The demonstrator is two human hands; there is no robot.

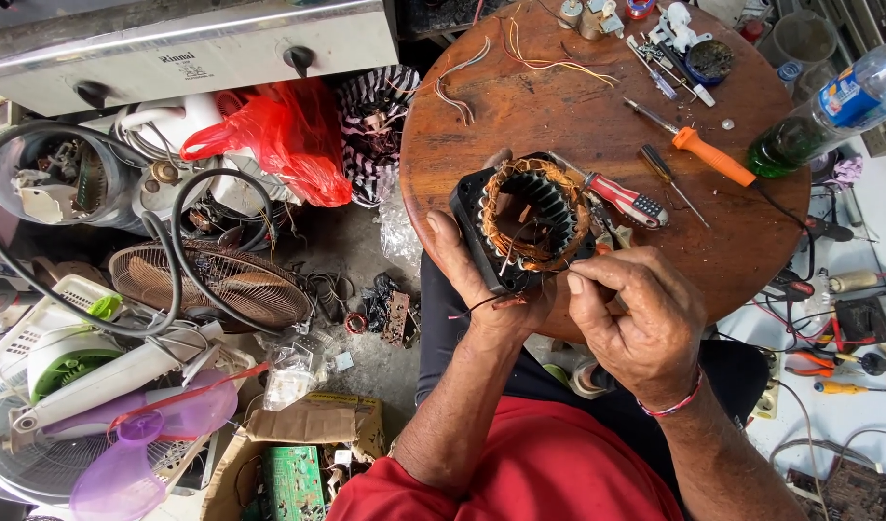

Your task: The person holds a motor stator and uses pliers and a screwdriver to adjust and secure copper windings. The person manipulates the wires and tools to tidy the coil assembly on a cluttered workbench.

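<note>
A black motor stator (526, 218) with copper windings rests at the near edge of a round wooden table (558, 106). My left hand (481, 285) cups the stator from below and the left side. My right hand (634, 318) pinches thin wires coming off the windings at the stator's lower right. A reddish wire loops under my left palm.
On the table lie a red-handled screwdriver (628, 200), an orange-handled screwdriver (711, 154), loose coloured wires (520, 53) and small parts. A plastic bottle (833, 106) lies at the right. Fan parts (216, 280), a red bag (279, 135) and cables crowd the floor at left.
</note>
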